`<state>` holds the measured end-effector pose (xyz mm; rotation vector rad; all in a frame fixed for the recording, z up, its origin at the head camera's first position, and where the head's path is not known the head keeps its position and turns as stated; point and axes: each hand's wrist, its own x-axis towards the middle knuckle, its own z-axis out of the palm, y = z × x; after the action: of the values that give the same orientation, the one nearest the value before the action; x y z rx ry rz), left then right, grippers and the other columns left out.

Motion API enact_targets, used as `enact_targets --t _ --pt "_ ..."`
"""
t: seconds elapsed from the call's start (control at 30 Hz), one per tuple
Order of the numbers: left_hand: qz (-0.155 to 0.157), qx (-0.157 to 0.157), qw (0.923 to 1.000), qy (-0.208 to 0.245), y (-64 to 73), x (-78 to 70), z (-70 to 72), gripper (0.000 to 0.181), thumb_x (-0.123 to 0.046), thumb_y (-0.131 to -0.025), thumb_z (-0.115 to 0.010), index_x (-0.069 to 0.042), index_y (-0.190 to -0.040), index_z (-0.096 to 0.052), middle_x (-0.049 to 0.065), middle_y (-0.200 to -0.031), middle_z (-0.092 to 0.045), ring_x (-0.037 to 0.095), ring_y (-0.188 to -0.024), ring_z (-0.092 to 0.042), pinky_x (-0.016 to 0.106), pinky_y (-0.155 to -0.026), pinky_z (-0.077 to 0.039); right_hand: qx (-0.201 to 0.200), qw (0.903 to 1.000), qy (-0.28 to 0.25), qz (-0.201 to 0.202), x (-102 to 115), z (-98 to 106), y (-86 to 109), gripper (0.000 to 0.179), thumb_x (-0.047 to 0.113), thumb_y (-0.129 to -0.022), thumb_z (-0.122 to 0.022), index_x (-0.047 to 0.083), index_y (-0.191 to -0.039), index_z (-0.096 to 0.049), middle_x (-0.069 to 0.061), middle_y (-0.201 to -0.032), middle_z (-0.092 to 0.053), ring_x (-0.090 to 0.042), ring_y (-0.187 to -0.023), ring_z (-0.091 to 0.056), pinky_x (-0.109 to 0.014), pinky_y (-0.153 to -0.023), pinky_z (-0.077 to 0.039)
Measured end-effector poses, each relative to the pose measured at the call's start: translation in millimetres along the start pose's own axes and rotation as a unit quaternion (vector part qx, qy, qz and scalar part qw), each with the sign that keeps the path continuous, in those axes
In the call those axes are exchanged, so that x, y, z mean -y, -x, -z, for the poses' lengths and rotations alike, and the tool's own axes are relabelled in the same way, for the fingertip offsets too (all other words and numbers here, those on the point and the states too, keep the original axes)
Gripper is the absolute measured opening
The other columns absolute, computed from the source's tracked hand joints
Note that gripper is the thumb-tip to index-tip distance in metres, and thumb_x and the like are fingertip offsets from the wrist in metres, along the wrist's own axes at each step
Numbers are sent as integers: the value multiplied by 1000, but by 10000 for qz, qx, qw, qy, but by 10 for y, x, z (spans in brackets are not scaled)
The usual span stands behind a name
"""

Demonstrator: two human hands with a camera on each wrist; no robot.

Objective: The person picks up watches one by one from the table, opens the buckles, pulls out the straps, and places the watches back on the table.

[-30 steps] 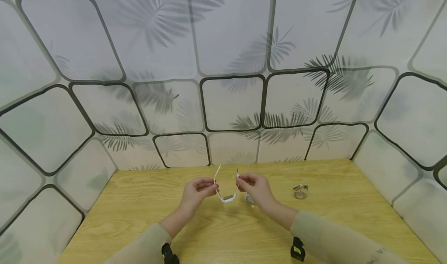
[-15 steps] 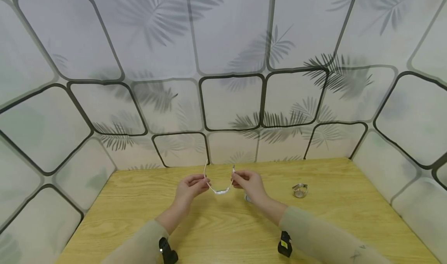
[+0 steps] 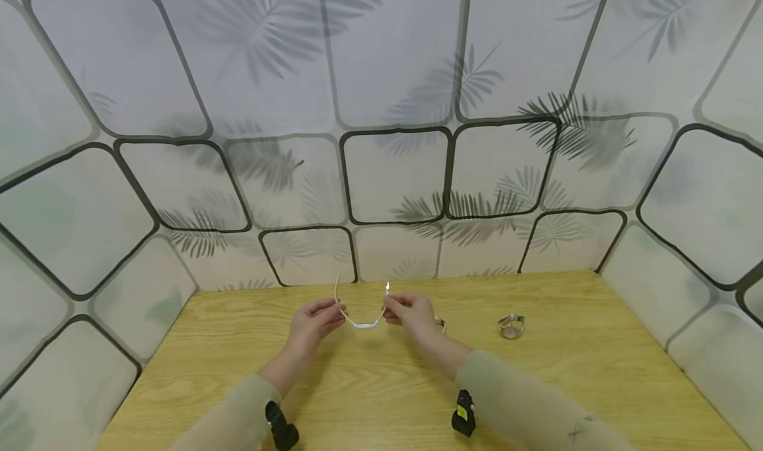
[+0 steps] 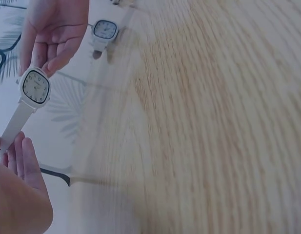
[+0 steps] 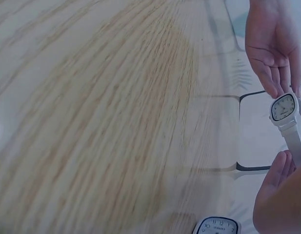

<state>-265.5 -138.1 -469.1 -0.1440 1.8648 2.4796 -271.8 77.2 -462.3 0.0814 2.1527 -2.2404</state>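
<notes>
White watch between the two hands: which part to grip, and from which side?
I'd pinch the two halves of the strap, from left and right. In the head view the white watch hangs as an open U, its case lowest, so both flat, thin halves look easy to reach without covering the dial. The left hand and right hand hold it from those sides.

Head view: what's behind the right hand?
Part of a second white wristwatch shows past the right hand; the rest is covered there, though the left wrist view shows its dial.
</notes>
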Motion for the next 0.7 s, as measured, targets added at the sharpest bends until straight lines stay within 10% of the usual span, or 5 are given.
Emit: enact_targets --t 0.7 --pt "223 -278 9990 -274 -74 88 172 30 5 -103 -61 21 -129 -57 -2 -85 -77 5 -77 -75 20 -78 -64 -67 9987 -150 -474 -162 -245 -185 25 4 -103 -67 -17 -116 -70 -8 -86 -75 -5 -69 -67 -27 -76 -67"
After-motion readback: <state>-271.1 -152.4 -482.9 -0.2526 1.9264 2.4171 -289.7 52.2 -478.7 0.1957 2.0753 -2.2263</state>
